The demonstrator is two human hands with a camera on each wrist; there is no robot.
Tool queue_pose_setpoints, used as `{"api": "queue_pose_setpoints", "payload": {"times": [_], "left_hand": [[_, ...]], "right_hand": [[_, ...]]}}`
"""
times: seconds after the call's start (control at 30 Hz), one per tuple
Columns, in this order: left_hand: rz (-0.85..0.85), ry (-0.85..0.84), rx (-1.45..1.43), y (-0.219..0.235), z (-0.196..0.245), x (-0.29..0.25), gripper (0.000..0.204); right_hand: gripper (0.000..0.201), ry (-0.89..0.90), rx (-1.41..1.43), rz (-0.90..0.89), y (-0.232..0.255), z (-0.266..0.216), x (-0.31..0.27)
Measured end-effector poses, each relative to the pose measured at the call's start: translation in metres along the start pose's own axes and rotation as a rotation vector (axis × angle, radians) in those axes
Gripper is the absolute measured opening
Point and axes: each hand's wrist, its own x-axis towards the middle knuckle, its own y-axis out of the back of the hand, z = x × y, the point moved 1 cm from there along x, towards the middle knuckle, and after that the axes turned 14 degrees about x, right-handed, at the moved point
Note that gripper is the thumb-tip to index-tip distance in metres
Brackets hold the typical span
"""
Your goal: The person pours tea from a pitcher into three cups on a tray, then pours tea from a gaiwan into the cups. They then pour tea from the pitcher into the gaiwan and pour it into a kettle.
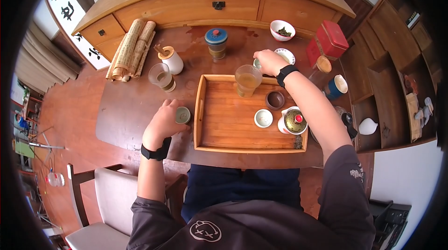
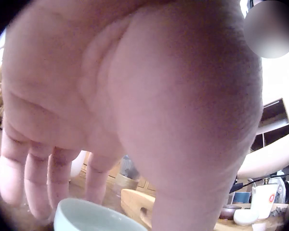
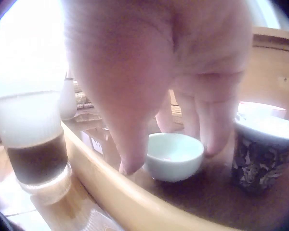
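A pale green cup (image 1: 182, 115) stands on the dark table, left of the wooden tray (image 1: 197, 124). Around it my left hand (image 1: 161, 121) is spread, thumb on the near side; in the left wrist view the fingers hang fairly straight beside the cup (image 2: 94, 219), and contact is not clear. Behind the tray's far edge, my right hand (image 1: 272, 63) pinches another pale green cup (image 1: 257, 63). The right wrist view has this cup (image 3: 172, 156) upright between thumb and fingers of my right hand (image 3: 168, 72), low over the table.
The tray holds a glass pitcher (image 1: 248, 82) of tea, a brown cup (image 1: 275, 100), a white cup (image 1: 263, 118) and a lidded pot (image 1: 292, 121). Beyond are a blue-lidded jar (image 1: 216, 44), a bowl of leaves (image 1: 282, 31) and a red box (image 1: 327, 44). Another glass (image 1: 162, 77) stands left.
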Motion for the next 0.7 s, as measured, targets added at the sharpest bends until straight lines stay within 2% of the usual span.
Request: {"api": "queue_pose_setpoints", "payload": {"times": [0.1,0.17,0.23,0.27,0.33,0.4,0.47,0.53,0.63,0.7], "left_hand": [[0.032,-0.007,0.016,0.016,0.009,-0.008,0.066],[0.072,-0.004,0.023,0.020,0.015,-0.010,0.065],[0.193,-0.120,0.013,0.023,0.028,-0.009,0.060],[0.198,-0.124,0.014,0.025,0.036,-0.009,0.060],[0.190,-0.360,-0.091,0.026,0.062,-0.008,0.056],[0.044,-0.370,-0.128,0.019,0.095,-0.004,0.057],[0.032,-0.473,-0.181,-0.008,0.120,0.005,0.061],[0.093,-0.574,-0.184,-0.037,0.143,0.017,0.066],[0.036,-0.573,-0.133,-0.060,0.176,0.029,0.069],[0.054,-0.533,-0.091,-0.069,0.191,0.030,0.070]], "right_hand": [[0.044,0.025,0.009,-0.021,0.016,-0.012,-0.016],[0.042,0.033,0.048,0.048,0.031,-0.024,-0.032],[0.041,0.008,0.053,0.056,0.048,-0.039,-0.055],[0.039,-0.017,0.060,0.060,0.054,-0.047,-0.069],[0.034,-0.003,0.131,0.060,0.057,-0.051,-0.099],[0.036,-0.174,0.320,0.009,0.076,-0.083,-0.146],[0.049,-0.223,0.265,-0.050,0.072,-0.084,-0.176],[0.080,-0.289,0.340,-0.049,0.065,-0.090,-0.207],[0.092,-0.303,0.331,-0.018,0.041,-0.083,-0.237],[0.084,-0.247,0.367,0.083,0.023,-0.076,-0.247]]}}
